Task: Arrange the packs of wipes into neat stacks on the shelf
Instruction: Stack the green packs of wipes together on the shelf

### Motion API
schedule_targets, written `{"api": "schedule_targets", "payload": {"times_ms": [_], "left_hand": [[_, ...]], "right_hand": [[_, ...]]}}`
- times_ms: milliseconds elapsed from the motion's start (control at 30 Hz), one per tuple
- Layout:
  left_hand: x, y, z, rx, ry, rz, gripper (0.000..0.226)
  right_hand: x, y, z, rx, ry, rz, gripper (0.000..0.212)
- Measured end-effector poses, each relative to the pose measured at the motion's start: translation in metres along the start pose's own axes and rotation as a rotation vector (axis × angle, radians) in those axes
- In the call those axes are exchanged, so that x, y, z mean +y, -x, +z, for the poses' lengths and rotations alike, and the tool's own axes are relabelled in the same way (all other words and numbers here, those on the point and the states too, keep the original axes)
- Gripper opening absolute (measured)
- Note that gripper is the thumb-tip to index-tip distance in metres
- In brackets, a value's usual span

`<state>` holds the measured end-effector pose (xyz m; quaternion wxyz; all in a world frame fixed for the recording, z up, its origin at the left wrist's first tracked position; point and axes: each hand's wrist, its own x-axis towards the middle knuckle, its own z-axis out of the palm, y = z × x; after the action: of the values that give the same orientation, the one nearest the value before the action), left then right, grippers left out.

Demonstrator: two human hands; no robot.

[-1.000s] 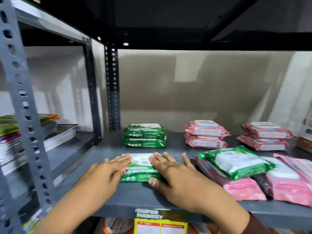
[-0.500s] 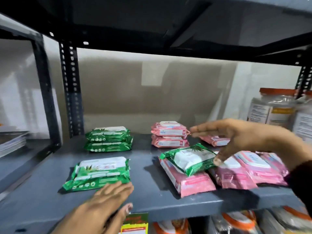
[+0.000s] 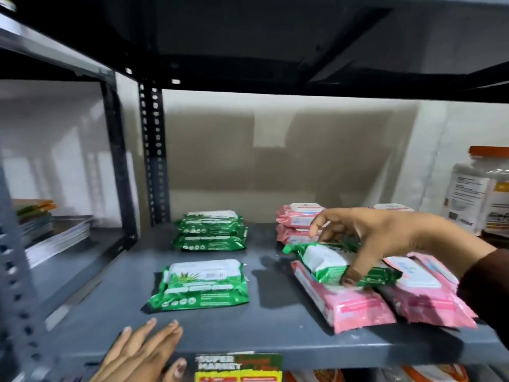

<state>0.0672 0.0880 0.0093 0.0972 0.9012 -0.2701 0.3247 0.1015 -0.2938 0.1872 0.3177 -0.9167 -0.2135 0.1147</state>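
The right hand point(image 3: 382, 238) grips a green pack of wipes point(image 3: 330, 264), thumb pressed on its near edge and fingers curled over its far edge; the pack sits tilted on top of a pink pack point(image 3: 344, 301) at the right of the shelf point(image 3: 275, 337). The left hand point(image 3: 143, 351) holds nothing: it lies flat and open on the front edge of the shelf, fingers together, thumb hanging over the lip beside a supermarket label point(image 3: 238, 366) fixed there.

Just beyond the left hand, a single green pack point(image 3: 199, 285) lies flat on the shelf, apart from the others. To the right of the held pack, more pink packs point(image 3: 424, 299) lie overlapping in a loose pile, partly hidden by the right forearm.

Further back, a stack of two green packs point(image 3: 210, 230) stands near the perforated upright post point(image 3: 153, 150). To its right, a stack of two pink packs point(image 3: 296, 223) sits behind the right hand's fingers, and the top of another pink pack point(image 3: 392, 207) shows over the wrist.

At the far right stands a clear jar with an orange lid point(image 3: 479, 186). On the neighbouring shelf to the left lies a pile of booklets point(image 3: 46, 230), blurred.
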Motion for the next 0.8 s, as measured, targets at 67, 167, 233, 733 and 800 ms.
{"api": "schedule_targets", "payload": {"times_ms": [67,167,233,733,800], "left_hand": [[0.004,0.005,-0.006,0.006,0.081,-0.049,0.045],[0.008,0.010,-0.007,0.041,0.119,-0.108,0.045],[0.011,0.011,-0.009,0.060,0.134,-0.125,0.042],[0.028,0.023,-0.009,0.280,0.176,-0.153,0.043],[0.029,0.022,-0.009,0.303,0.175,-0.157,0.042]], "right_hand": [[-0.018,-0.019,0.009,0.009,0.016,-0.088,0.065],[-0.051,-0.057,0.030,0.012,0.052,-0.177,0.062],[-0.069,-0.086,0.046,0.003,0.038,-0.211,0.062],[-0.123,-0.120,0.075,-0.067,0.413,-0.066,0.044],[-0.126,-0.119,0.079,0.000,0.463,-0.002,0.051]]}}
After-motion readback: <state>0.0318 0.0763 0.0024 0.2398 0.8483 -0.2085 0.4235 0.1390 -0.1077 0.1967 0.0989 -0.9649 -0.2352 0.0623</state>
